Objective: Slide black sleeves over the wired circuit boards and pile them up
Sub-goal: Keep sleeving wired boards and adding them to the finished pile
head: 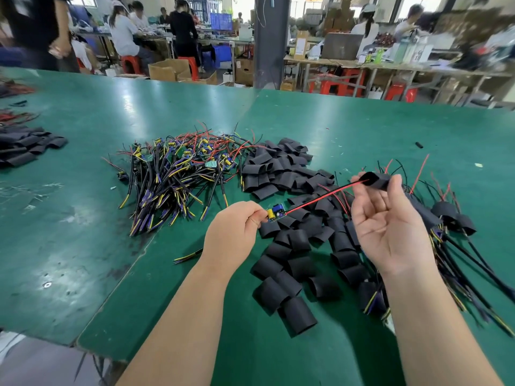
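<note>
Scuffed green workshop worktop (83,218): left hand (234,232) fingers pinch a board (276,213); at one o'clock, right hand (390,227) fingers pinch a matte sleeve (376,181).

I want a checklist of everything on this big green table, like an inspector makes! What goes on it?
Surface: green table, scuffed, with small scraps.
Job's things: heap of bare wired boards; loose sleeves; sleeved boards piled at the right.
Clutter: wire offcut near the left wrist; sleeve heap at far left.
Grippers: left hand pinches a circuit board; right hand pinches a black sleeve.
Cables: red and black leads run from the board to the sleeve's mouth.
Surroundings: people at benches, red stools, cardboard boxes.
</note>
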The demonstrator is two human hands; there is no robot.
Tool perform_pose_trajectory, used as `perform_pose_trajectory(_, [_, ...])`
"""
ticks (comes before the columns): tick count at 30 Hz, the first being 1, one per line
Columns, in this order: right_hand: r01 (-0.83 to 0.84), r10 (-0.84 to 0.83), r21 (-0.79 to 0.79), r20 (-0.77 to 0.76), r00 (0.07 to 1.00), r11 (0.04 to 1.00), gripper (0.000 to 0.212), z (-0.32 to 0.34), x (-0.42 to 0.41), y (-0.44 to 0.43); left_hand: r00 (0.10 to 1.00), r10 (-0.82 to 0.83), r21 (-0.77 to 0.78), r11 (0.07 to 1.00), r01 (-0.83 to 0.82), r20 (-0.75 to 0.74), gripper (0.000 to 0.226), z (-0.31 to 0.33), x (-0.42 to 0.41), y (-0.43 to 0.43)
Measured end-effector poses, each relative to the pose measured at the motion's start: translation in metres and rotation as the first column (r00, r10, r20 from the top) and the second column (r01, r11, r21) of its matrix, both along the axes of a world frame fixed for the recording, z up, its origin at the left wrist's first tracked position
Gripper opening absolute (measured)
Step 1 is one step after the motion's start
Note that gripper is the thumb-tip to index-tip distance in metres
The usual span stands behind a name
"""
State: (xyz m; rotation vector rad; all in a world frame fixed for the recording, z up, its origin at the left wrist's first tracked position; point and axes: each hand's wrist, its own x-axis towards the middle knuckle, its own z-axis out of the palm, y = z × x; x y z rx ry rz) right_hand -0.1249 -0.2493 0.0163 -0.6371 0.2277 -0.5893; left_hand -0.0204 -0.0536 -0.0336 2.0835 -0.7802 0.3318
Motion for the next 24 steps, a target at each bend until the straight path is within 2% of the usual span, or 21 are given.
perform_pose_trajectory(3, [0.001,-0.002,-0.137,-0.007,1.000,0.991,0.019,-0.002,-0.002,0.000,1.000,0.003,0.008,1.000,-0.002,-0.004,0.020,0.000,-0.001,0.000])
perform_pose_trajectory(7, [-0.092,0.051,-0.397,-0.113,0.992,0.913,0.017,-0.013,0.003,0.009,0.999,-0.032,-0.009,0.999,0.032,-0.018,0.020,0.003,-0.005,-0.001])
perform_pose_trajectory(11, [-0.238,0.134,-0.558,-0.221,0.966,0.795,0.032,-0.022,0.009,0.024,0.994,-0.085,-0.040,0.996,0.082,-0.071,0.018,0.004,-0.010,-0.004])
perform_pose_trajectory(21, [-0.309,0.300,-0.595,-0.117,0.947,0.742,0.032,-0.024,0.007,0.023,0.985,-0.130,-0.064,0.990,0.124,-0.117,0.019,0.005,-0.013,-0.004])
perform_pose_trajectory(24, [-0.299,0.265,-0.620,-0.150,0.953,0.725,0.028,-0.023,0.007,0.020,0.983,-0.137,-0.052,0.990,0.132,-0.125,0.017,0.004,-0.011,-0.004])
